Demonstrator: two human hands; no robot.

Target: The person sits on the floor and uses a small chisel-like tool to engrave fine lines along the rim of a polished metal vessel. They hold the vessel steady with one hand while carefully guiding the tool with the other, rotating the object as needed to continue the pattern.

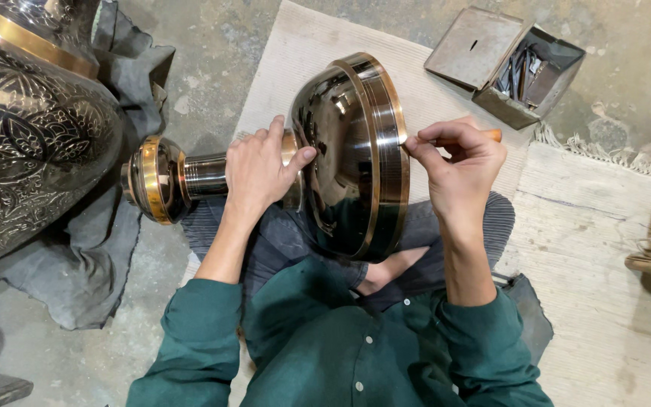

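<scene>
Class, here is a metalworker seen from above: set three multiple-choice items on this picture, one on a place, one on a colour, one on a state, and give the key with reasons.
1. Where does the left hand rest?
A. on the stem of the metal stand
B. on the tin box
C. on the grey cloth

2. What colour are the person's sleeves?
A. red
B. green
C. white

3. What state is the tin box in?
A. shut
B. upside down
C. open, lid swung back

Key:
1 A, the left hand grips the narrow stem beside the wide bowl-shaped base.
2 B, both sleeves and the buttoned shirt are dark green.
3 C, the lid lies back and small metal pieces show inside.

The right hand pinches a small tool with an orange end at the stand's banded rim.
</scene>
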